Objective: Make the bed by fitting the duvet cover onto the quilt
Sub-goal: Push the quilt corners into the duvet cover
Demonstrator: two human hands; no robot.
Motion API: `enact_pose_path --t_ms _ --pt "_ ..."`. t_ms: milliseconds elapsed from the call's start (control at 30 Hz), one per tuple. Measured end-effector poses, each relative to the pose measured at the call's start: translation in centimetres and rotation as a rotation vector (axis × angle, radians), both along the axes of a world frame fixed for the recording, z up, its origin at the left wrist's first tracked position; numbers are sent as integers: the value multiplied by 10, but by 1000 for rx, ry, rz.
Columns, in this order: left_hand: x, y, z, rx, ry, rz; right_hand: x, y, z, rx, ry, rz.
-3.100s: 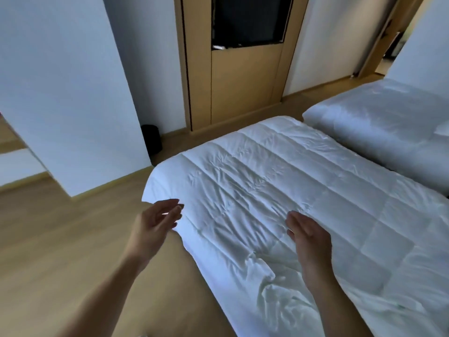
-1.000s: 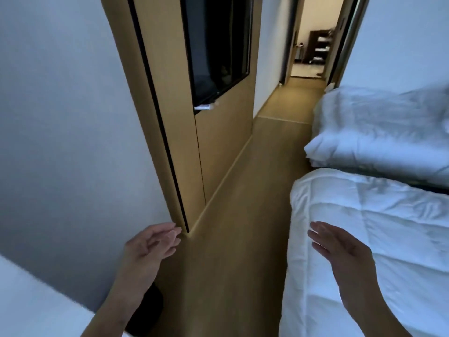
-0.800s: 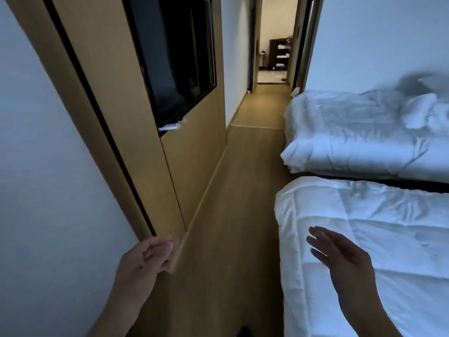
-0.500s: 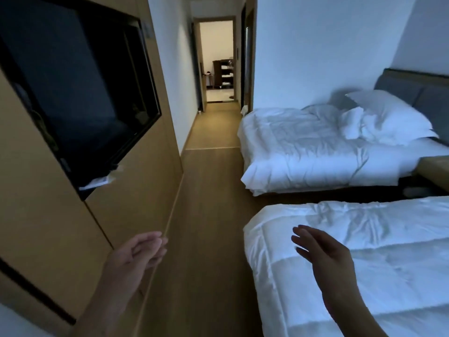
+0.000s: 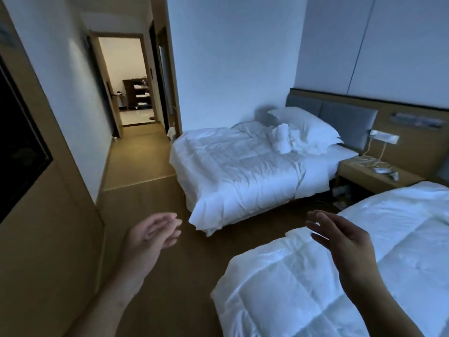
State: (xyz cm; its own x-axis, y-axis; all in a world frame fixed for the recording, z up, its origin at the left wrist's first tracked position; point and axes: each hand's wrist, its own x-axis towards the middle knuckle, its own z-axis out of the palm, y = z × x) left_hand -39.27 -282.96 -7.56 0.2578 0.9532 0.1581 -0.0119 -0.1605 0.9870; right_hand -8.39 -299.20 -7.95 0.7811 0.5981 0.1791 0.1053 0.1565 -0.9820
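We judge the task to be at an early step: the white, stitched, box-quilted quilt [image 5: 340, 276] lies spread bare on the near bed at lower right, and no duvet cover is in our hands. Our left hand [image 5: 151, 235] hangs over the brown wood-look floor [image 5: 145, 200] with fingers loose and straight, holding nothing; our right hand [image 5: 345, 242] floats above the quilt's near corner, fingers relaxed and spread, also holding nothing and not touching the fabric as far as we can tell. We think the next move calls for finding the cover, which may be among the crumpled white bedding on the far bed [image 5: 243, 166], though we cannot tell a cover from a sheet there. That far bed carries white pillows [image 5: 308, 127] against a grey padded headboard [image 5: 340, 117]. Between the beds stands a low wooden nightstand [image 5: 364, 173] with cables on it. A dim corridor leads to a lit open doorway [image 5: 124, 81], and a dark wall-mounted screen [image 5: 17, 139] sits in tan panelling at left.
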Motion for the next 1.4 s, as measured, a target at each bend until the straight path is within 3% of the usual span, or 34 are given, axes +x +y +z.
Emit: enact_pose_path --t_ms 400,733,1100,1400 --pt "129 286 3 -43 -25 -338 52 187 -6 -39 11 -380" --pt "336 516 8 30 -1 -648 179 356 -15 -14 36 -639" --pt "590 654 -4 113 -47 -1027 312 457 -6 -65 -44 -959" --pt "813 722 -32 64 -127 -1263 425 545 -27 42 -53 -1289"
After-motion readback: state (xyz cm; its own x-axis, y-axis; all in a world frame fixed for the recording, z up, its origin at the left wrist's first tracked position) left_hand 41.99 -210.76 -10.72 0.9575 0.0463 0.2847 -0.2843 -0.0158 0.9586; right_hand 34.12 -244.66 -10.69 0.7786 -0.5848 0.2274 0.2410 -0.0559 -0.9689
